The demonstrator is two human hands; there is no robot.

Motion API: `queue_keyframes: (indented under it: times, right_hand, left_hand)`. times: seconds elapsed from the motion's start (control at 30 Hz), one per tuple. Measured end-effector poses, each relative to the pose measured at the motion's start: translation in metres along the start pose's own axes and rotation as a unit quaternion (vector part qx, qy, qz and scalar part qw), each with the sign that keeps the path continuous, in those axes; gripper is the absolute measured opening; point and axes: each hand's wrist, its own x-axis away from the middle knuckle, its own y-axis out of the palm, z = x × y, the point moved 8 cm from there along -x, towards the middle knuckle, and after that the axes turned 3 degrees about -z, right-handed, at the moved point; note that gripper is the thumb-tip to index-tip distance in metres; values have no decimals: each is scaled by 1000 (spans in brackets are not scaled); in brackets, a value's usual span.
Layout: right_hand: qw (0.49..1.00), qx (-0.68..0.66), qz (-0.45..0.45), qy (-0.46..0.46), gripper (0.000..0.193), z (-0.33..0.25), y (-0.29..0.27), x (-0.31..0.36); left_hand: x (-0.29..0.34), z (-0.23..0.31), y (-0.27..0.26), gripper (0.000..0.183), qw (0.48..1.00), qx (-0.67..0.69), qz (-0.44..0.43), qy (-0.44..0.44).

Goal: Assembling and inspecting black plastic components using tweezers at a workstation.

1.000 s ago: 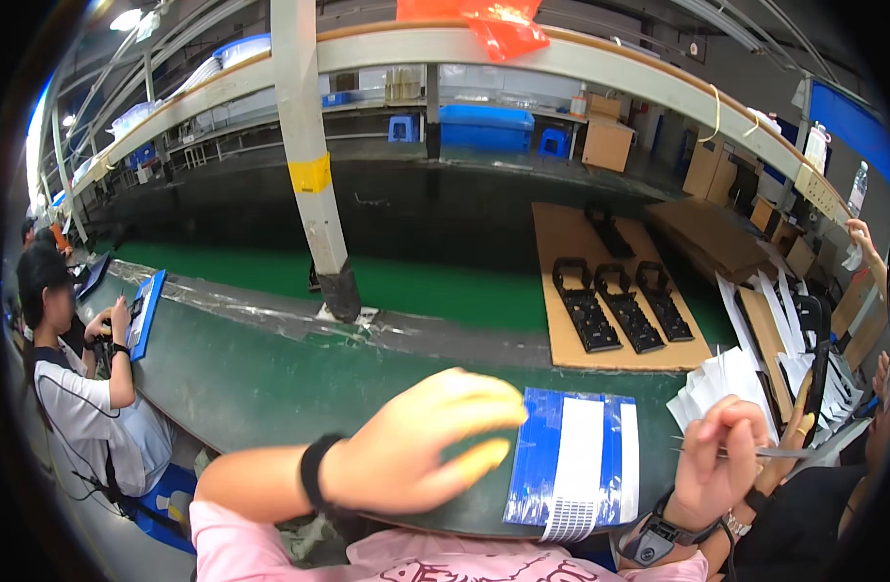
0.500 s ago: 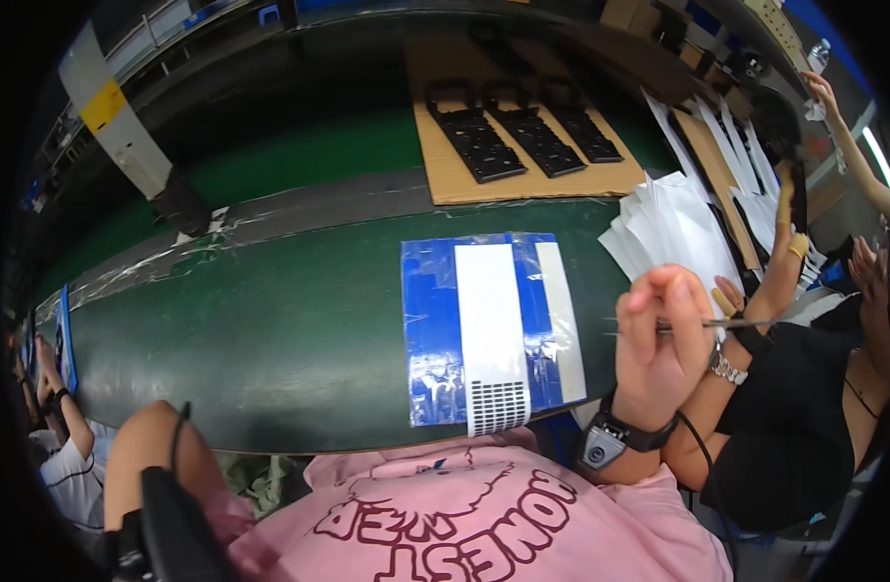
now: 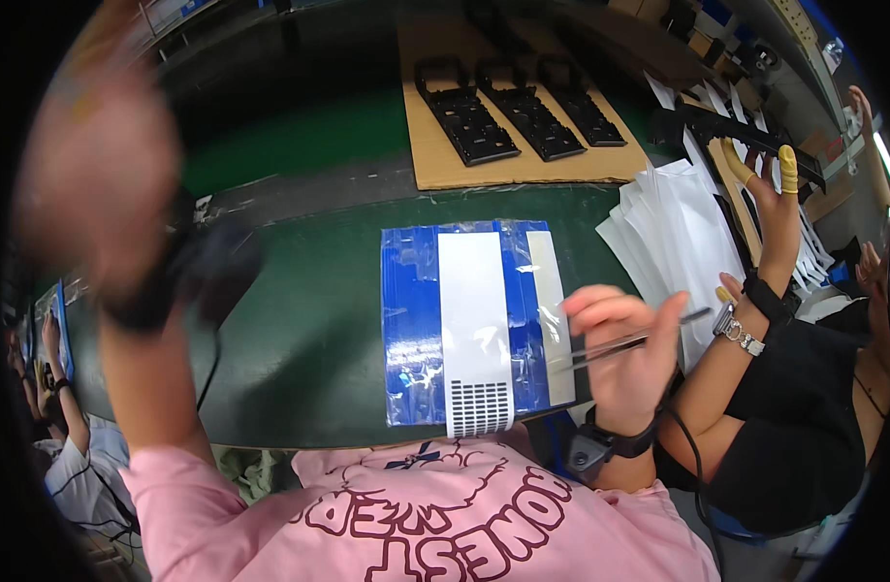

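My right hand [image 3: 622, 373] is closed on a pair of metal tweezers [image 3: 583, 360], whose tips point left over the right edge of a blue board [image 3: 411, 301]. On that board lies a white label strip [image 3: 472, 301] with rows of small black labels at its near end, which hangs over the table edge. A pale strip [image 3: 550, 310] runs down the board's right side. My left hand [image 3: 106, 165] is raised high at the far left, away from the board. Motion smears its fingers, and anything in them cannot be made out.
Several black plastic frames [image 3: 469, 126] lie on a cardboard sheet [image 3: 440, 175] at the back of the green table [image 3: 300, 320]. White papers [image 3: 668, 223] are stacked at the right. Beside me, a co-worker's hand [image 3: 775, 209] with yellow finger covers is near a dark part. Another person sits far left.
My left arm has swung up into view at the left. My right hand has moved slightly left and lower, still with the tweezers. The co-worker's hand has shifted and spread its fingers.
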Motion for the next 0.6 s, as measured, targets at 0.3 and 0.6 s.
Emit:
queue_keyframes:
  times: [0.3, 0.6]
  right_hand:
    - [986, 46, 15, 158, 31, 52, 26, 17]
    - [977, 44, -19, 210, 22, 62, 20, 42]
  left_hand:
    - [161, -4, 327, 55, 680, 68, -555, -475]
    - [185, -82, 249, 8, 741, 235, -217, -591]
